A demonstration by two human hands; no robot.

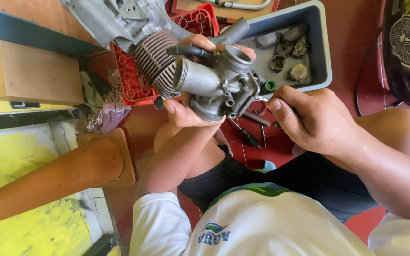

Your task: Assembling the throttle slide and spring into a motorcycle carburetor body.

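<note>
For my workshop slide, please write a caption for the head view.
Left hand holds a grey carburetor while right hand works at its side, above a grey parts tray.

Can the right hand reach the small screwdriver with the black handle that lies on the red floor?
Probably yes. The screwdriver lies just beside the right hand with nothing between, though its fingers already pinch a thin tool at the carburetor.

Carburetor (219, 83): centre; finned cylinder (155, 61) left of it, parts tray (321, 47) far right, screwdriver (247, 135) beneath.

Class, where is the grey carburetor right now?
Head view, centre: the carburetor sits in the left hand, between the finned cylinder and the grey tray.
</note>
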